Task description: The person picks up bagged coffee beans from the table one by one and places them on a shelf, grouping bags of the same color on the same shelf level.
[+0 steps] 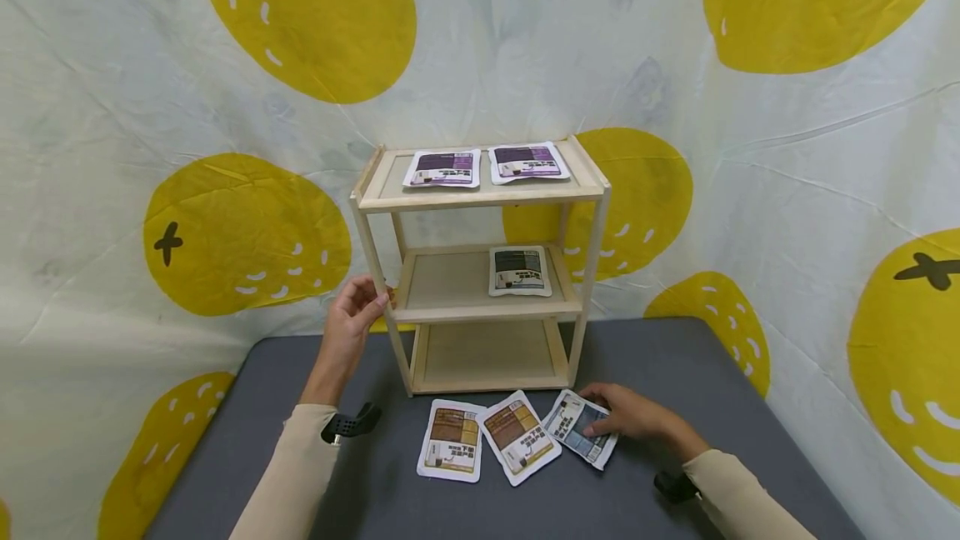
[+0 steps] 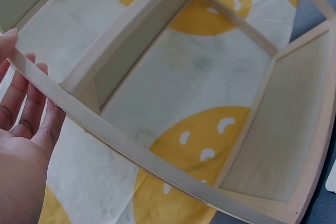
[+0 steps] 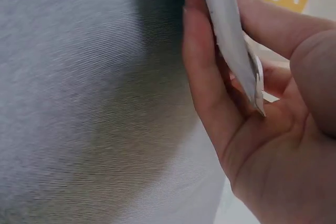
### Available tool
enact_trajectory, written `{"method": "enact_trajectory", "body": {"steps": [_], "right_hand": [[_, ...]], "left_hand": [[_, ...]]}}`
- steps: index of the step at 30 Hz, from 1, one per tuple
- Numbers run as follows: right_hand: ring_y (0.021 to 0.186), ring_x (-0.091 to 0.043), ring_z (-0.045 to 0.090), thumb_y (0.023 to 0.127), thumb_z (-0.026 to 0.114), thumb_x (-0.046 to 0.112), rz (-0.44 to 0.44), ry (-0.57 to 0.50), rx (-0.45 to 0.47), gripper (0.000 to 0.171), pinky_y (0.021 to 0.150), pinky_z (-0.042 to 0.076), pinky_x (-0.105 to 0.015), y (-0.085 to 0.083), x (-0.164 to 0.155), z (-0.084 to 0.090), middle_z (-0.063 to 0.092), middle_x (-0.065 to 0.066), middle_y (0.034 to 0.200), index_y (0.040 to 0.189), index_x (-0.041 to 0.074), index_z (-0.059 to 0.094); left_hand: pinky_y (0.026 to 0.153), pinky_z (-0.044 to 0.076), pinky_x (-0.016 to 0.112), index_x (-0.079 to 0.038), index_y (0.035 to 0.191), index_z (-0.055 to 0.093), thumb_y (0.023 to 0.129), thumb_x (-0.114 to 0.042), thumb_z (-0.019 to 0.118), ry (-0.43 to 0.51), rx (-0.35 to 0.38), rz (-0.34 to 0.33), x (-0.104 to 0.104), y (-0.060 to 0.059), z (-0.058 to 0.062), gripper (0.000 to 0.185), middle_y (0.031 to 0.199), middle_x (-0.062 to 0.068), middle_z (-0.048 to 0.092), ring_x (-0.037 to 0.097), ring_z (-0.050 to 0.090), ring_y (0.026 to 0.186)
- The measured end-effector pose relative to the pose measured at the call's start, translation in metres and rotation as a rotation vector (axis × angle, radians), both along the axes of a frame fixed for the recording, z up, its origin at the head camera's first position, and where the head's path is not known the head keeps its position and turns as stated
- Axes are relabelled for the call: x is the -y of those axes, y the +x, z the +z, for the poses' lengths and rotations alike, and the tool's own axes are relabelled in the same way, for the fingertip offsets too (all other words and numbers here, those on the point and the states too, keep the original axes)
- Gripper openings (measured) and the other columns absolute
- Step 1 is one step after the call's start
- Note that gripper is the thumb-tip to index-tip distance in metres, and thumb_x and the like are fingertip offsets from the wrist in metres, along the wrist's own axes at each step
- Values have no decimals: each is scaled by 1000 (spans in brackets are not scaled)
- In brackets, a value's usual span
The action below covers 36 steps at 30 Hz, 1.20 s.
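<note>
Head: left hand (image 1: 347, 325) at wooden rack (image 1: 487, 309), left front post (image 1: 397, 348); right hand (image 1: 633, 415) with blue-grey packet (image 1: 570, 423), nearer right than left edge of table (image 1: 660, 361).
Left wrist: fingers (image 2: 50, 125) grasping post.
Right wrist: fingers (image 3: 202, 59) pinching packet.

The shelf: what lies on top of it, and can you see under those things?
On top of the shelf, two purple packets lie side by side, printed faces up. They cover the wood beneath, so what is under them cannot be seen.
</note>
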State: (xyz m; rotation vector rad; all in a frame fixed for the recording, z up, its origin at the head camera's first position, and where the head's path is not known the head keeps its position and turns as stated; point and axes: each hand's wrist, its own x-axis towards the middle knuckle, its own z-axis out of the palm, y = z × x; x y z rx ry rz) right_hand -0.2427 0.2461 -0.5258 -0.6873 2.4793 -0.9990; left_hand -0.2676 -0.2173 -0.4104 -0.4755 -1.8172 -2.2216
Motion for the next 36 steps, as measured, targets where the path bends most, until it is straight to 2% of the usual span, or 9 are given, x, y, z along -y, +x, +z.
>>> {"method": "enact_trajectory", "body": {"steps": [5, 8, 10, 15, 20, 23, 25, 31, 36], "right_hand": [[108, -24, 60, 85, 83, 21, 35, -21, 15, 54, 90, 51, -42, -1, 0, 13, 66, -11, 122, 130, 0, 61], [116, -31, 59, 87, 81, 19, 50, -55, -2, 49, 97, 48, -52, -2, 1, 21, 65, -14, 126, 129, 2, 62], [120, -34, 57, 89, 79, 18, 61, -79, -14, 48, 99, 46, -54, -3, 1, 24, 64, -15, 129, 131, 3, 63], [121, -30, 56, 94, 72, 13, 110, -131, -45, 45, 97, 48, -38, -5, 1, 27, 62, -14, 139, 137, 5, 63], [121, -28, 61, 100, 61, 7, 125, -190, -60, 28, 97, 49, -26, -5, 1, 26, 69, -11, 130, 126, 7, 71], [117, -28, 63, 102, 59, 7, 100, -208, -85, 24, 96, 50, -26, -4, 2, 24, 71, -9, 125, 119, 9, 74], [115, -26, 63, 100, 64, 10, 79, -198, -105, 20, 96, 50, -27, -3, 3, 23, 71, -6, 123, 117, 13, 74], [116, -27, 58, 87, 80, 12, 95, -166, -147, 41, 95, 48, -32, -1, 7, 21, 65, -7, 131, 126, 15, 68], [118, -26, 59, 90, 76, 12, 98, -177, -178, 38, 96, 48, -29, -1, 8, 21, 66, -8, 131, 128, 15, 70]], "left_hand": [[86, 56, 29, 5, 128, 51, 99, -6, 64, -1, -3, 4, 0, 0, 1, 34, 107, 11, 61, 24, 61, 97], [86, 56, 29, 4, 127, 52, 99, -6, 64, -2, -8, 10, 0, -1, 1, 32, 108, 13, 61, 24, 60, 97], [86, 56, 29, 3, 127, 52, 99, -6, 64, -5, -12, 9, 0, -1, 1, 32, 108, 11, 61, 24, 60, 97], [86, 56, 28, 3, 128, 52, 99, -6, 64, -14, -14, 9, -1, -1, 1, 32, 107, 7, 61, 23, 60, 97], [86, 56, 28, 6, 129, 51, 99, -6, 64, -14, -9, 14, -1, -1, 0, 34, 107, 10, 60, 24, 60, 98], [86, 56, 27, 6, 129, 50, 99, -5, 64, -10, -5, 17, -1, 0, 0, 35, 107, 10, 60, 23, 59, 97], [86, 56, 27, 6, 129, 50, 99, -5, 64, -11, -5, 17, -1, 0, 0, 35, 107, 10, 60, 23, 59, 98], [87, 56, 29, 4, 129, 51, 100, -5, 63, -7, -7, 14, -1, 0, -1, 33, 107, 10, 60, 24, 59, 99], [87, 56, 29, 4, 129, 52, 100, -6, 64, -10, -6, 16, 0, 0, -1, 33, 107, 9, 60, 23, 59, 99]]}}
